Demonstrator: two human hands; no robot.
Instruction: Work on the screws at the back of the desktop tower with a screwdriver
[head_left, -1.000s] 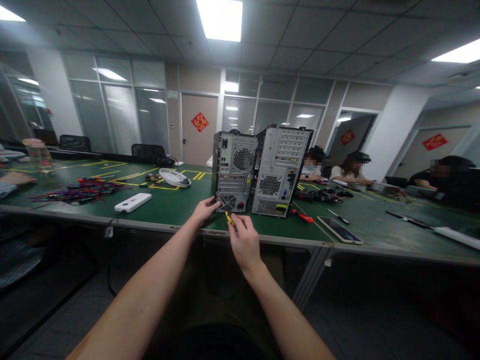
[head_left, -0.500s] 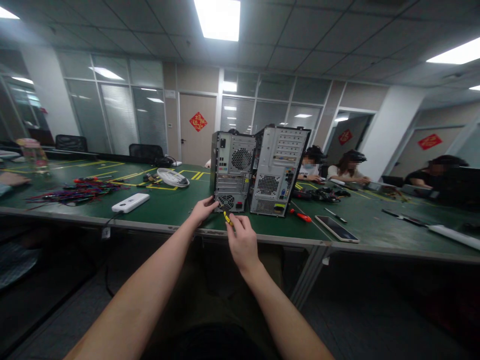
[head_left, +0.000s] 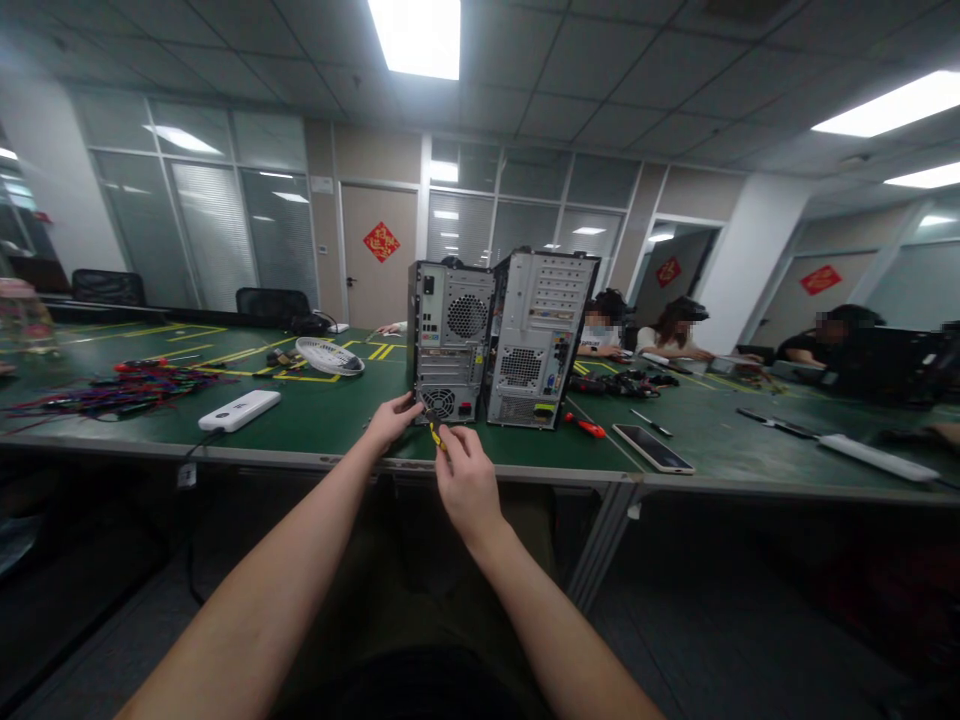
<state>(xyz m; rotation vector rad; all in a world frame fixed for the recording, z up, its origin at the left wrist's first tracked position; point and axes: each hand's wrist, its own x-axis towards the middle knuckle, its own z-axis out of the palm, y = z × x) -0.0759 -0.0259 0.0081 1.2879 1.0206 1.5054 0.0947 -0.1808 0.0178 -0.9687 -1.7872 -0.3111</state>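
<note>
Two desktop computer towers stand side by side with their rear panels facing me. At the lower left corner of the left tower (head_left: 452,345), my left hand (head_left: 390,420) has its thumb and fingers closed around the edge. My right hand (head_left: 469,480) grips a screwdriver (head_left: 437,432) by its black and yellow handle. Its tip points up at the lower left of that tower's rear, beside the fan grille; where exactly it touches is too small to see. The right tower (head_left: 534,340) is touched by neither hand.
On the green table lie a white power bank (head_left: 240,410), a heap of coloured wires (head_left: 127,390), a white round fan grille (head_left: 330,356), a red-handled tool (head_left: 589,425), a phone (head_left: 652,448) and a white power strip (head_left: 874,457). Several people sit across the table at right.
The whole view has shifted, so the towers and both hands appear slightly further left. Both hands keep their places at the left tower, with the screwdriver still in my right hand.
</note>
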